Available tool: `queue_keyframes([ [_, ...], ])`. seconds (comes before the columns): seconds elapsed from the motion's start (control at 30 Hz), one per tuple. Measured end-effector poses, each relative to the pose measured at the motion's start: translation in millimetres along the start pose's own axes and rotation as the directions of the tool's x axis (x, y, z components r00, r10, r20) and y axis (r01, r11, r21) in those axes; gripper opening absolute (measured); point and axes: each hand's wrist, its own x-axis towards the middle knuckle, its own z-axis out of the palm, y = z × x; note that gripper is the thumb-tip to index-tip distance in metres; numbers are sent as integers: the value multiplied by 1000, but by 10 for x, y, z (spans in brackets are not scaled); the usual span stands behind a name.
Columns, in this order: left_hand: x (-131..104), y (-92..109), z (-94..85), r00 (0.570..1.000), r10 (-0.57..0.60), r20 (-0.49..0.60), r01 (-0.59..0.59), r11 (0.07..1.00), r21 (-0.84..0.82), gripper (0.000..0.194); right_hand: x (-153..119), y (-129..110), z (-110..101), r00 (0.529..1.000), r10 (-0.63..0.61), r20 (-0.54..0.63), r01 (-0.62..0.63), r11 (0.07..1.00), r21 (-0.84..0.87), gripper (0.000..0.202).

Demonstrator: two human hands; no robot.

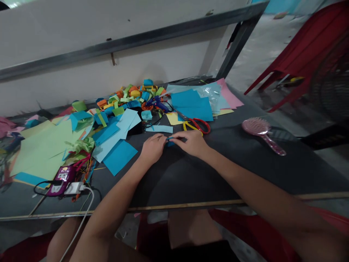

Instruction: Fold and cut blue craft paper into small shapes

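Note:
Both hands meet over the middle of the dark table, pinching one small piece of blue paper [170, 143] between them. My left hand [153, 148] is closed on its left end. From the other side, my right hand [192, 142] grips it with thumb and forefinger. Just beyond the fingers lies a pale blue paper strip [160, 128]. Scissors [200, 125] with red and yellow handles rest behind my right hand. To the left of my left hand is a blue paper sheet [120, 156].
Many folded paper pieces [133, 94] are heaped at the back, beside a blue glue gun [159, 104]. Green sheets [46, 149] cover the left side. A purple power strip [62, 180] with a white charger [75, 187] sits front left. A pink hairbrush [257, 127] lies right.

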Motion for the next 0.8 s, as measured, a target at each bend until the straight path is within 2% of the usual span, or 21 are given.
queue_keyframes([
  [0.07,6,35,0,989,-138,-49,125,969,-214,19,15,-23,-25,996,77,-39,-73,992,103,21],
  [0.13,12,49,3,968,-247,-42,207,883,-421,23,34,-53,-45,985,160,-60,-145,969,202,28],
  [0.23,19,40,5,966,-256,28,220,765,-606,24,61,-85,-50,970,234,-63,-203,927,316,33],
  [0.3,20,36,-8,970,-238,37,207,744,-635,26,69,-91,-36,965,252,-71,-209,905,372,33],
  [0.47,12,65,-75,970,-244,1,199,791,-578,31,60,-89,-1,969,243,-47,-198,875,442,32],
  [0.67,9,63,-63,975,-223,17,191,793,-578,28,40,-105,-24,974,211,-82,-166,912,375,30],
  [0.8,11,45,-36,976,-218,3,177,783,-596,24,54,-106,-19,963,249,-100,-194,903,383,35],
])
